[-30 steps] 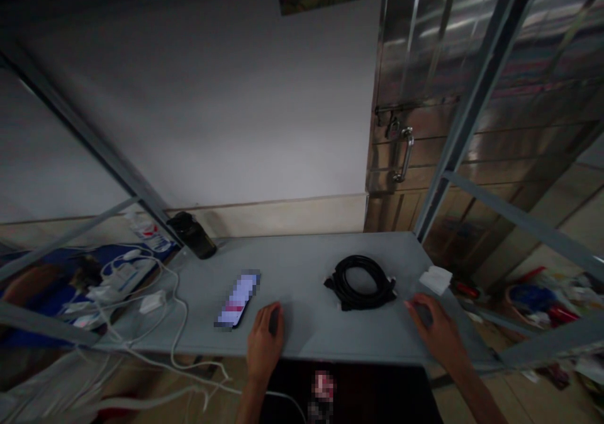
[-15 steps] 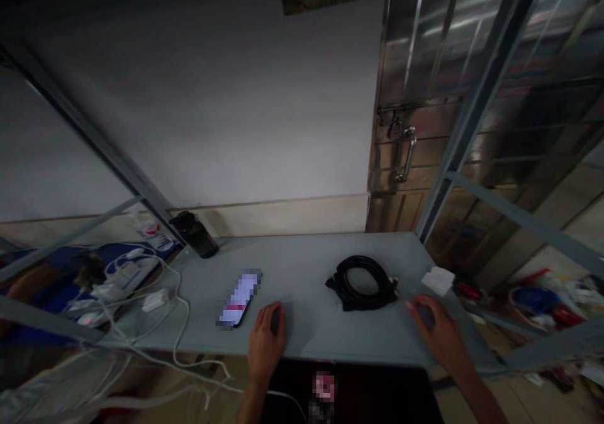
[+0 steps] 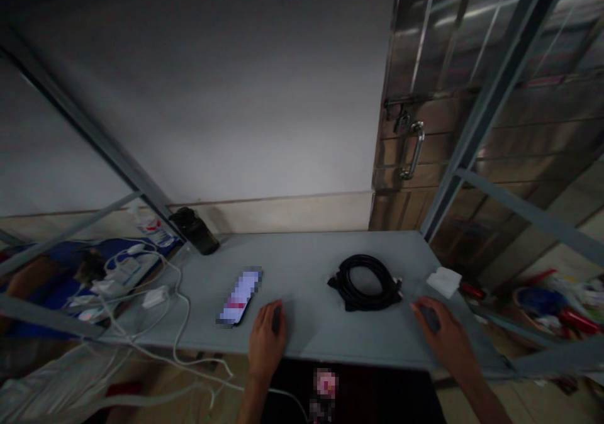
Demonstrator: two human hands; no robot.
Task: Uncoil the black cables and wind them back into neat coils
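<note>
My left hand [image 3: 267,336] rests on the grey table [image 3: 302,323], thumb and fingers loosely curved with a dark, shadowed gap between them. Just to its left lies a phone [image 3: 240,297] with a lit, blurred screen. My right hand [image 3: 446,334] rests near the table's right front, its thumb apart from the fingers around a similar shadowed gap. Nothing shows in either hand. A coiled black cable [image 3: 364,282] lies between the hands, closer to the right one, and touches neither. Behind my right hand is a small white object [image 3: 444,282], perhaps folded paper.
A dark bottle [image 3: 194,231] stands at the table's back left corner. White cords [image 3: 182,298] and a white charger [image 3: 155,296] spread over the left side. Metal posts [image 3: 491,109] frame both ends. Beyond the right end sits a bin [image 3: 523,307] with mixed items.
The view has shifted slightly, so the door and right side appear a little further right. Both hands stay almost in place; the phone and cable lie as before.
</note>
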